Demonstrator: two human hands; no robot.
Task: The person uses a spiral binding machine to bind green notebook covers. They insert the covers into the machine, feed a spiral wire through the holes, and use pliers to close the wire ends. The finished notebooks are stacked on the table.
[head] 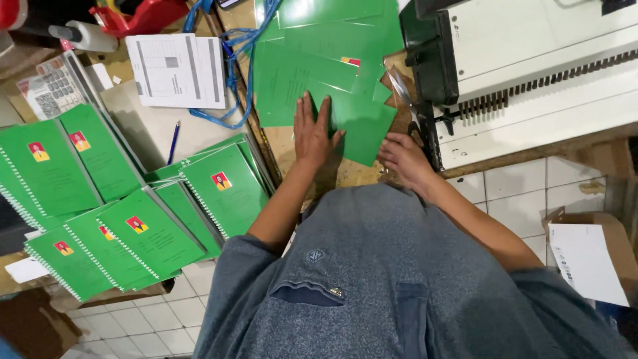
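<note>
Close to the camera is a grey shirt (372, 279) w/ a small chest pocket, and both bare arms reach out from it. On the floor at the right sits a cardboard box (611, 229) w/ a white paper (585, 262) on top. At the left, near the person, lie lots of green spiral books (153, 233) in messy piles, each w/ a small red and yellow picture on the front. A bit farther is the left hand (314, 136). It lies flat and open, fingers spread, pressing down on a green cover sheet (362, 129); it grips nothing. The right hand (402, 159) is just beside it, at the sheet's right edge, fingers curled in; I can't tell if it holds anything. The sheet lies on the brown tabletop (279, 143), in front of the person, w/ its far end on top of more green sheets (319, 46) spread past it. To the right is a big white binding machine (531, 73) w/ a row of dark teeth. Farther left are a blue pen (174, 136), a white printed page (176, 70), a blue cable (232, 73) and a calculator (46, 86).
</note>
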